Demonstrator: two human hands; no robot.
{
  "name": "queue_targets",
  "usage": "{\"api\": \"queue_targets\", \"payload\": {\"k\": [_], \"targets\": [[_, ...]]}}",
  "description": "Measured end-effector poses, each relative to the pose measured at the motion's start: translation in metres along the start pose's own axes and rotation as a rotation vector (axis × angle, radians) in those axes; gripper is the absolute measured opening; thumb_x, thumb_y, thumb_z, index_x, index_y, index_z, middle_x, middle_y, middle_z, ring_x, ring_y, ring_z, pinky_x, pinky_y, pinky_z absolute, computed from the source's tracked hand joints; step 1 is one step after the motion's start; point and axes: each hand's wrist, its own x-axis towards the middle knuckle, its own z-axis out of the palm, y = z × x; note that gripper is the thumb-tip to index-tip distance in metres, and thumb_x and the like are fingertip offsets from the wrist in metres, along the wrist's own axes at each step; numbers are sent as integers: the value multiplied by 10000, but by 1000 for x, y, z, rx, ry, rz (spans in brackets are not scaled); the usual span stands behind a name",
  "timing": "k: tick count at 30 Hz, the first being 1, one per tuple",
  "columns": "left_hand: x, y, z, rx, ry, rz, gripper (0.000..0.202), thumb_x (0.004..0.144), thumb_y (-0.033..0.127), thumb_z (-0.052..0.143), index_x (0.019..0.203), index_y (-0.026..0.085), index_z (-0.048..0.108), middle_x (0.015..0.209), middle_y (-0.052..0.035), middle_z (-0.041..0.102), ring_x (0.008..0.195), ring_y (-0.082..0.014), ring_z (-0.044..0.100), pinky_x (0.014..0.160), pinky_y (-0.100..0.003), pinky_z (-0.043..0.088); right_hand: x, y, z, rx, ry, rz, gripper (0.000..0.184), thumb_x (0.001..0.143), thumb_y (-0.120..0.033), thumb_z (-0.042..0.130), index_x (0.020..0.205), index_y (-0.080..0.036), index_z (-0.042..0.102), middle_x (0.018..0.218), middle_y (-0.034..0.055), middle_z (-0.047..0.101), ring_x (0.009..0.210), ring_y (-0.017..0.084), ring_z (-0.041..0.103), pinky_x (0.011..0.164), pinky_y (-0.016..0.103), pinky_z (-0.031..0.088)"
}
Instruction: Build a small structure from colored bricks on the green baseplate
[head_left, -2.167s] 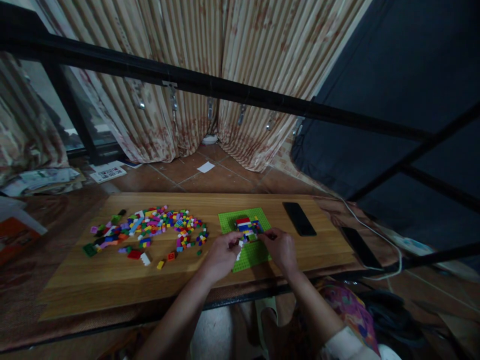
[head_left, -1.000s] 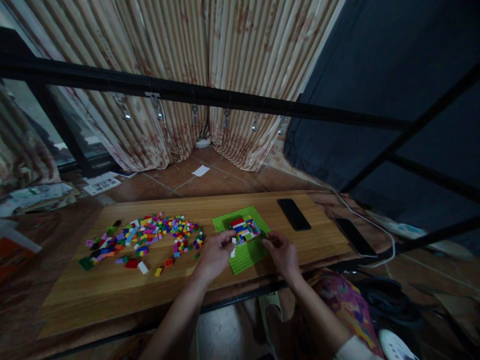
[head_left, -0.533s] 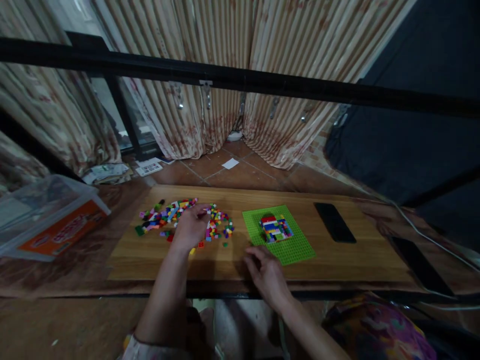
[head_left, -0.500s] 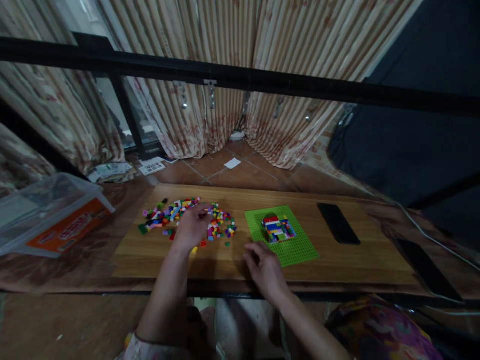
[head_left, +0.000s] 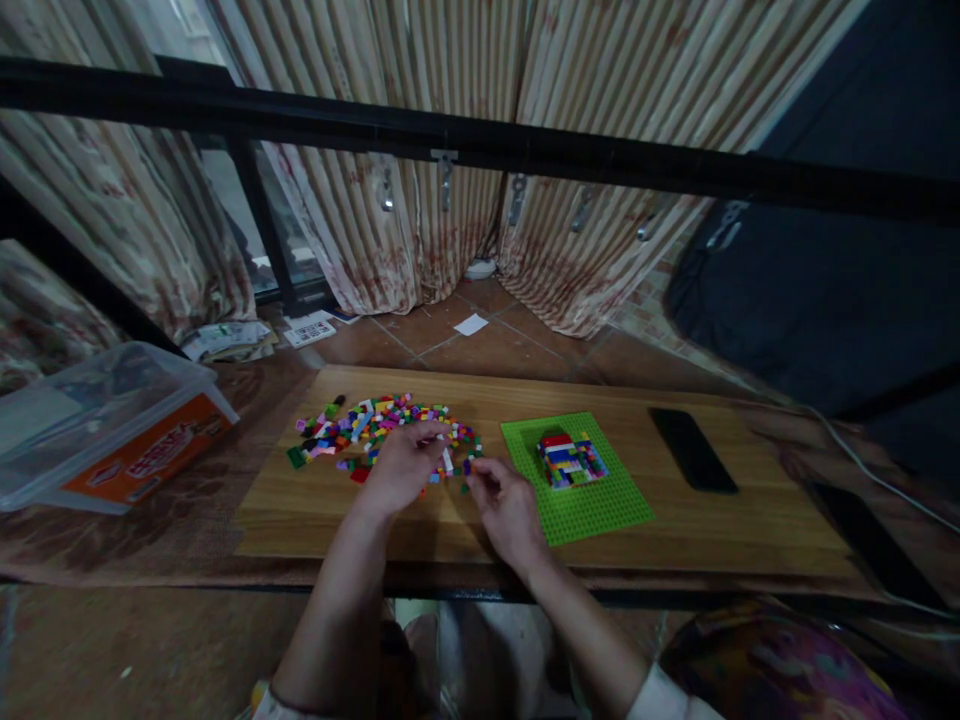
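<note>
My left hand (head_left: pixel 405 468) reaches over a pile of small coloured toy bricks (head_left: pixel 369 424), its fingers curled downward. Just below those fingertips shows a white brick (head_left: pixel 448 460); whether it is held or lying in the pile I cannot tell. At the pile's right edge my right hand (head_left: pixel 511 508) has thumb and fingers drawn together in a pinch. A tiny purple brick (head_left: pixel 467 467) appears at its fingertips, too small to tell if it is gripped. On a green baseplate (head_left: pixel 600 510) to the right stands a multicoloured brick build (head_left: pixel 571 462), apart from both hands.
The wooden board (head_left: pixel 442 540) carries the bricks, the baseplate and a dark phone (head_left: pixel 691 450). Another dark flat device (head_left: pixel 870 540) lies past its right end. A clear plastic box (head_left: pixel 161 400) with an orange label stands at left. A black bar (head_left: pixel 480 135) crosses above.
My right hand has moved left, from the baseplate's near edge to the brick pile. My left hand stays over the pile, and the white brick now shows by its fingers. The view has shifted slightly.
</note>
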Motion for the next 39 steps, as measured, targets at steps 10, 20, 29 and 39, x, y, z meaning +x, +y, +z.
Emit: {"api": "queue_targets", "payload": {"k": [10, 20, 29, 39], "targets": [[-10, 11, 96, -101, -196, 74, 279, 794, 203, 521, 1012, 146, 684, 988, -73, 714, 871, -171, 657, 812, -289, 506, -28, -3, -57, 28, 260, 124, 182, 839, -316, 553, 892, -195, 680, 847, 42, 696, 747, 168, 633, 688, 270, 488], [-8, 24, 131, 487, -85, 310, 374, 813, 156, 519, 1182, 166, 581, 1239, -96, 587, 1162, -226, 539, 1023, -380, 411, -19, 46, -128, -453, 430, 252, 237, 849, -351, 521, 846, -190, 694, 824, 68, 717, 735, 215, 656, 664, 300, 452], [-2, 12, 140, 605, -120, 356, 380, 821, 174, 521, 1200, 181, 551, 1243, -74, 575, 1164, -207, 525, 1039, -358, 394, -14, 55, -125, -540, 333, 111, 206, 868, -289, 507, 875, -191, 687, 852, 73, 694, 806, 210, 643, 743, 306, 462], [-5, 19, 138, 568, -115, 334, 363, 828, 172, 511, 1188, 179, 558, 1222, -82, 584, 1145, -226, 540, 1024, -381, 409, -17, 51, -127, -252, 350, 151, 172, 826, -319, 564, 863, -189, 670, 841, 57, 673, 749, 187, 634, 688, 303, 495]]}}
